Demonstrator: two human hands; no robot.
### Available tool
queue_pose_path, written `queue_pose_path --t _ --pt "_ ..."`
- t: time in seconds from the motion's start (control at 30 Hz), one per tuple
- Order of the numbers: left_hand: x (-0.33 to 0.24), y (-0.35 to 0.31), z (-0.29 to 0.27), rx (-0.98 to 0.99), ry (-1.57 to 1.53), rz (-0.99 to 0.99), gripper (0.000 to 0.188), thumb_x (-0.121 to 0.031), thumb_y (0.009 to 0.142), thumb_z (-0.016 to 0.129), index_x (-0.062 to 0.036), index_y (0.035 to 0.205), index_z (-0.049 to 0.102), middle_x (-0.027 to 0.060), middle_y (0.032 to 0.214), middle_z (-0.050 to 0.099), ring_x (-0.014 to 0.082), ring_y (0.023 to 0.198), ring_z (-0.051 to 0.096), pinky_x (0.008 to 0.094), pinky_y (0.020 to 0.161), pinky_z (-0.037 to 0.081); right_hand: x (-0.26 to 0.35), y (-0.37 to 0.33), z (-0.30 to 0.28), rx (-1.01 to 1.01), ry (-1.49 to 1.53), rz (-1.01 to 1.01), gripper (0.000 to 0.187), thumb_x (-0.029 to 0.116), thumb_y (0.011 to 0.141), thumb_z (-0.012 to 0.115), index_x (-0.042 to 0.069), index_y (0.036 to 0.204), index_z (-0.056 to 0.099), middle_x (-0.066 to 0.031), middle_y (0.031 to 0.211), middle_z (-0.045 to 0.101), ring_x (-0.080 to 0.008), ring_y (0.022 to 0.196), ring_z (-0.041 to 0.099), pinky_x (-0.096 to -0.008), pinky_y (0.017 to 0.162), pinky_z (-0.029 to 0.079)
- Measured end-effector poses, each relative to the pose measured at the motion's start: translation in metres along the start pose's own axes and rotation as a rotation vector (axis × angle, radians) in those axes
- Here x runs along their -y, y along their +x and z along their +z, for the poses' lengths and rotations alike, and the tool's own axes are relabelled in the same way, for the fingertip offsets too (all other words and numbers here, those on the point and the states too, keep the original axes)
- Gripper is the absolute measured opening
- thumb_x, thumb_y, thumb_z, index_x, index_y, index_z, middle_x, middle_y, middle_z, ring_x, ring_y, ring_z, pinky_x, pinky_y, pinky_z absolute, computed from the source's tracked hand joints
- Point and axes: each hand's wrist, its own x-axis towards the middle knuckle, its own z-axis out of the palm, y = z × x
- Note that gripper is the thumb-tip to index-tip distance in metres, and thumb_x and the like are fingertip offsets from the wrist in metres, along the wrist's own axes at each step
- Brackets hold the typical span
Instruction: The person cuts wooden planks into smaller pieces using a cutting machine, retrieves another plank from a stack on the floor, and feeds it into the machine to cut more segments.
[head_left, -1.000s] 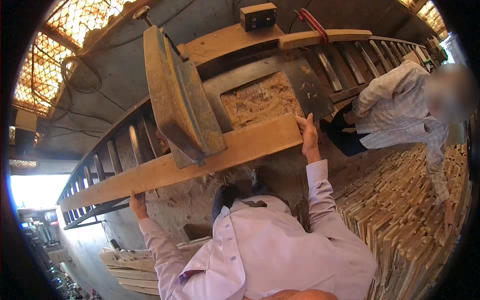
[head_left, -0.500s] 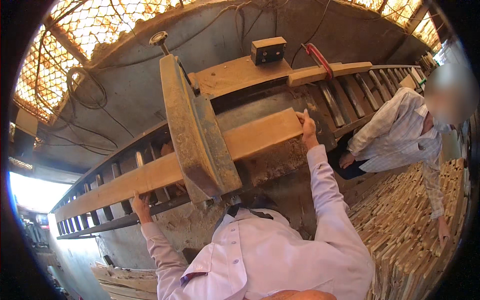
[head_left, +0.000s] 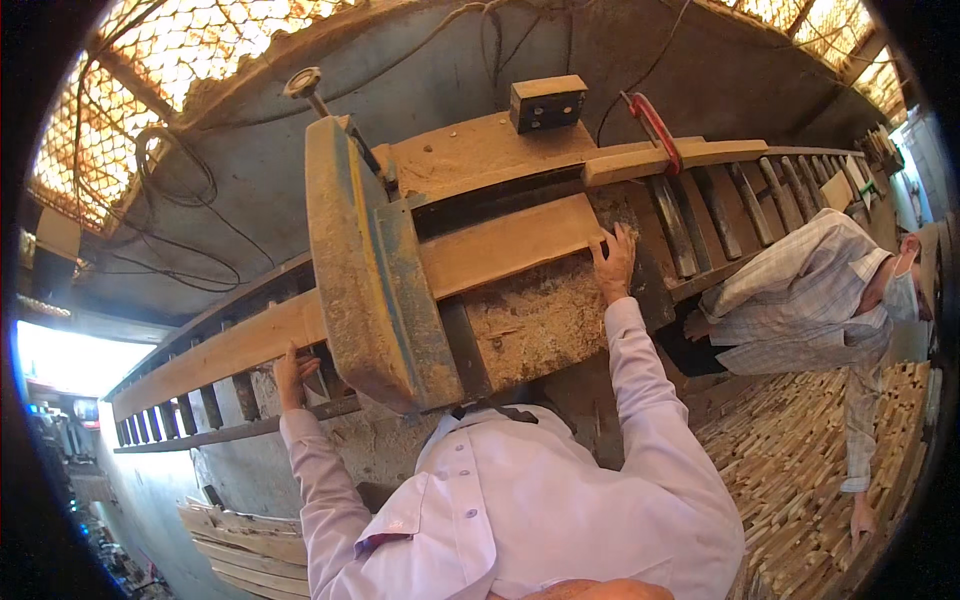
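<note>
A long wooden plank point(head_left: 510, 243) runs beneath a dusty metal machine housing point(head_left: 362, 265) and out on both sides. My right hand point(head_left: 615, 265) grips its right end, with the thumb and fingers about the near corner. To the left of the housing, my left hand point(head_left: 292, 378) holds the plank's near edge, one finger reaching up against it. The machine bed point(head_left: 540, 315) in front of the plank is covered in sawdust. Rows of rollers point(head_left: 241, 396) carry the plank's left part. The stretch under the housing is hidden.
Behind the plank lie a wooden board point(head_left: 485, 155) and a black-faced block point(head_left: 548, 104). A red clamp point(head_left: 655, 130) holds a wooden strip point(head_left: 715, 152). At right, a co-worker in a checked shirt point(head_left: 800, 285) reaches over stacked wood pieces point(head_left: 790, 470). More planks point(head_left: 245, 545) lie lower left.
The plank has shifted toward the far side of the bed, baring more sawdust in front. Both hands moved with it, the left one closer to the housing. The co-worker's arm has shifted slightly.
</note>
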Motion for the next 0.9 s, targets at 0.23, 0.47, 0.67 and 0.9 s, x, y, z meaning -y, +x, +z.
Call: queue_pose_path --t 0.23,0.47,0.67,0.9 --pt "0.033 0.021 -0.003 0.035 -0.230 0.069 0.042 -0.036 0.099 0.062 0.0047 0.108 0.063 0.0183 0.098 0.069 0.0266 0.077 0.069 0.0321 0.060 0.056 0.020 0.005 -0.004 0.019 -0.017 0.006 0.055 0.055 0.096 0.052 0.014 0.133 0.063 -0.0148 0.152 0.043 -0.0319 0.146 0.030 -0.0468 0.124 0.013" --pt "0.042 0.047 0.029 -0.068 -0.117 0.190 0.048 -0.037 0.102 0.058 0.0094 0.108 0.064 0.0147 0.093 0.071 0.0211 0.077 0.065 0.0329 0.067 0.054 0.013 0.014 -0.006 0.033 -0.068 0.055 0.052 0.053 0.096 0.053 0.015 0.130 0.066 -0.0119 0.154 0.043 -0.0311 0.147 0.027 -0.0480 0.124 0.011" --pt "0.035 0.064 0.006 -0.135 0.053 0.508 0.043 -0.033 0.098 0.060 0.0042 0.120 0.060 0.0142 0.099 0.069 0.0273 0.091 0.069 0.0369 0.072 0.058 0.051 0.023 0.022 0.027 -0.047 -0.094 0.046 0.049 0.096 0.057 0.015 0.123 0.070 -0.0129 0.149 0.048 -0.0318 0.144 0.034 -0.0486 0.122 0.017" --pt "0.001 0.069 0.061 0.000 -0.338 0.261 0.055 -0.043 0.093 0.062 0.0079 0.112 0.061 0.0213 0.100 0.070 0.0315 0.091 0.070 0.0441 0.071 0.060 0.024 0.027 0.015 -0.023 -0.021 -0.178 0.046 0.044 0.097 0.058 0.007 0.120 0.072 -0.0223 0.135 0.060 -0.0370 0.133 0.049 -0.0444 0.114 0.033"
